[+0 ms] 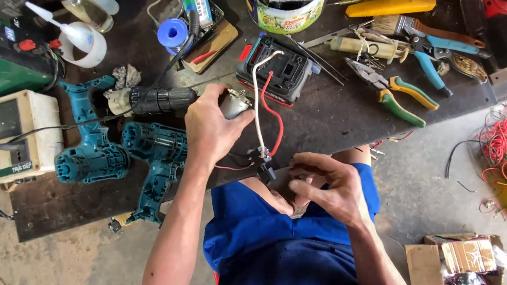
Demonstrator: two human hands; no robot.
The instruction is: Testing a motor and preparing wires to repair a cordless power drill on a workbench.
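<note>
My left hand grips a small silver motor joined to a black drill chuck on the dark workbench. A white wire and a red wire run from a black and red battery pack down to a small black switch at the bench's near edge. My right hand is closed on that switch part, over my blue trousers. Two teal drill shell halves lie left of my left arm.
Green-handled pliers, blue-handled cutters, a brush and a yellow tool lie at the back right. A tin, a blue tape roll and a beige socket box stand behind and left. Red wires and a cardboard box lie on the floor.
</note>
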